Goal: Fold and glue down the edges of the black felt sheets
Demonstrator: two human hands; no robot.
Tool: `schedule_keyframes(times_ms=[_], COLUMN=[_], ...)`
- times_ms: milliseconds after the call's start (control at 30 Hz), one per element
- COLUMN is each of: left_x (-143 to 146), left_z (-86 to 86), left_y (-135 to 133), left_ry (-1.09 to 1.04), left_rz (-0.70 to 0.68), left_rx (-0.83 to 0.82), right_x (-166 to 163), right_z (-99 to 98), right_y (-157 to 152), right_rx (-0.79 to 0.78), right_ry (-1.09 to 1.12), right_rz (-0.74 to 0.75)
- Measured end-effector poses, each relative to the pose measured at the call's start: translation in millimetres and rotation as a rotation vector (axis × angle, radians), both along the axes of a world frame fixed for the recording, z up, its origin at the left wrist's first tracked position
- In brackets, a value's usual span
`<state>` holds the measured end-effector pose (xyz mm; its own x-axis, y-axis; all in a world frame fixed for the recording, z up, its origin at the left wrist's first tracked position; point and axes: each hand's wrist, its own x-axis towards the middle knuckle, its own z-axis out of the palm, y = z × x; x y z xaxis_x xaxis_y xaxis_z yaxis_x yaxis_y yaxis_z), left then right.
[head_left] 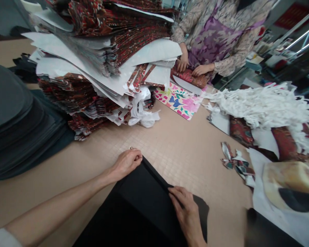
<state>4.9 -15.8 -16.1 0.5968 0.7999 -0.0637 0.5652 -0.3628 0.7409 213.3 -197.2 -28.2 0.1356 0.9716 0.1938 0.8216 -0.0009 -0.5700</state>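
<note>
Head view: black cloth on worktop; left hand pinched on its far corner; right hand touching its folded edge, grip cannot be told; patterned fabric stack beyond.

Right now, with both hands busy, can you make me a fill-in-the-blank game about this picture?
The left hand and right hand touch material coloured ____.
Of these, the one nearer the dark rounded stack is the ____ hand.
The other person wears an apron that is mostly ____.
The big heap of strips is ____.

Missing words: black; left; purple; white.
</note>
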Motion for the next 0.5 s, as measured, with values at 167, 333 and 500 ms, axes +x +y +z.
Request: schedule_keyframes(times_ms=[167, 333, 500], left_x=[3.5, 6.0, 11.0], left_z=[-0.2, 3.4, 9.1], left_y=[0.3, -1.3, -5.9], left_ry=[0.064, 0.122, 0.149], left_rz=[0.020, 0.051, 0.057], left_rx=[0.060, 0.112, 0.241], right_x=[4.8, 11.4, 13.7], right_z=[-4.7, -7.8, -11.6], right_y=[-2.8, -6.9, -7.0], right_rx=[0.068, 0.089, 0.137], right_ry=[-0.082, -0.147, -0.234], right_rz=[0.094, 0.172, 0.239])
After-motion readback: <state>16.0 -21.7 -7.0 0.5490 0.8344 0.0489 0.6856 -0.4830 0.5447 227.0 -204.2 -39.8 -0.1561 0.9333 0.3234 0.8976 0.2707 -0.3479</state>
